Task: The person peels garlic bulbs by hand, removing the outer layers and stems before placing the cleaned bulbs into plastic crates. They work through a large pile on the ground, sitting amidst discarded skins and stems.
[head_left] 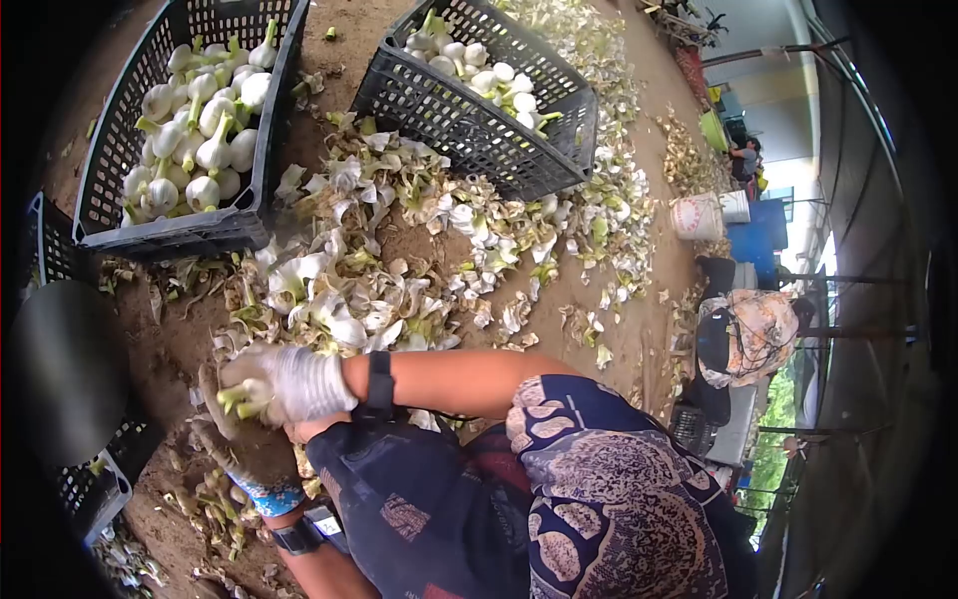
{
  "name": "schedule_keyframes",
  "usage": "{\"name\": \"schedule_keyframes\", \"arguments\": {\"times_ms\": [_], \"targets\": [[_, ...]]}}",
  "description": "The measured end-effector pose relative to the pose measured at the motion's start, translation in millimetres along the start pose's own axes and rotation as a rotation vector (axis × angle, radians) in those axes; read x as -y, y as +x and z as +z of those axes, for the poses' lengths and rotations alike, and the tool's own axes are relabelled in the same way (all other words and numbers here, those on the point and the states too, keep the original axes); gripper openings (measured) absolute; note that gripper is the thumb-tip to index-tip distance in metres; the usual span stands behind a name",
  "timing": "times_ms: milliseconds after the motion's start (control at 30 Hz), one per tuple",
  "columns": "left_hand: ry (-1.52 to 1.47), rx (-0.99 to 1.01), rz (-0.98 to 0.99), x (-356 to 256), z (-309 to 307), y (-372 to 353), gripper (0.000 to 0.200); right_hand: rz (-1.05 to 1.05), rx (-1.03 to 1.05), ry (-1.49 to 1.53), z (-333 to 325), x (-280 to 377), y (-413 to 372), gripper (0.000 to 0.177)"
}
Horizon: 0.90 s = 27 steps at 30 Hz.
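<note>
My left hand (294,384), in a white glove with a dark wristband behind it, is closed around garlic (239,401) with cut green stems showing. My right hand (244,459) is just beside it, wearing a soiled brown glove with a blue patterned cuff. Its fingers are curved and partly hidden, and what they hold cannot be made out. Beyond my hands, a black crate (261,190) holds many white bulbs with short green stems. Another black crate (469,125), tilted, contains more bulbs. Loose garlic skins (339,299) cover the ground near my hands.
More black crates (100,479) stand at the left edge, partly behind a blurred dark shape (70,369). White buckets (699,217), a blue container (760,235) and a filled patterned sack (763,334) are farther off. Another person (743,160) is in the distance.
</note>
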State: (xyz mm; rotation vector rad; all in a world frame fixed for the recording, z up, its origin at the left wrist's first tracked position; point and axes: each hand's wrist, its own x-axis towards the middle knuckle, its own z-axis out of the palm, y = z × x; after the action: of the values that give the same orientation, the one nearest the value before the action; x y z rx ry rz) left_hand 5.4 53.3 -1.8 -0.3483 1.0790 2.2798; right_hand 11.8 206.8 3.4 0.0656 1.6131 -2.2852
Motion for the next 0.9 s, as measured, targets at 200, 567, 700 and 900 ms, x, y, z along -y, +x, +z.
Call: {"name": "schedule_keyframes", "arguments": {"times_ms": [200, 567, 700, 900], "targets": [[0.198, -0.01, 0.127, -26, -7, -56, 0.049, -0.019, -0.541, -0.431, -106, 187, -104, 0.019], [0.99, -0.144, 0.597, -32, -30, -71, 0.058, -0.246, 0.265, -1.564, 4, 100, 0, 0.009], [1.108, -0.05, 0.708, -42, -26, -50, 0.053, 0.216, 0.496, -1.062, 50, 15, 44, 0.019], [1.518, -0.467, 0.252, -92, -155, -24, 0.04, 0.106, 0.577, -1.135, 45, -20, 57, 0.037]]}}
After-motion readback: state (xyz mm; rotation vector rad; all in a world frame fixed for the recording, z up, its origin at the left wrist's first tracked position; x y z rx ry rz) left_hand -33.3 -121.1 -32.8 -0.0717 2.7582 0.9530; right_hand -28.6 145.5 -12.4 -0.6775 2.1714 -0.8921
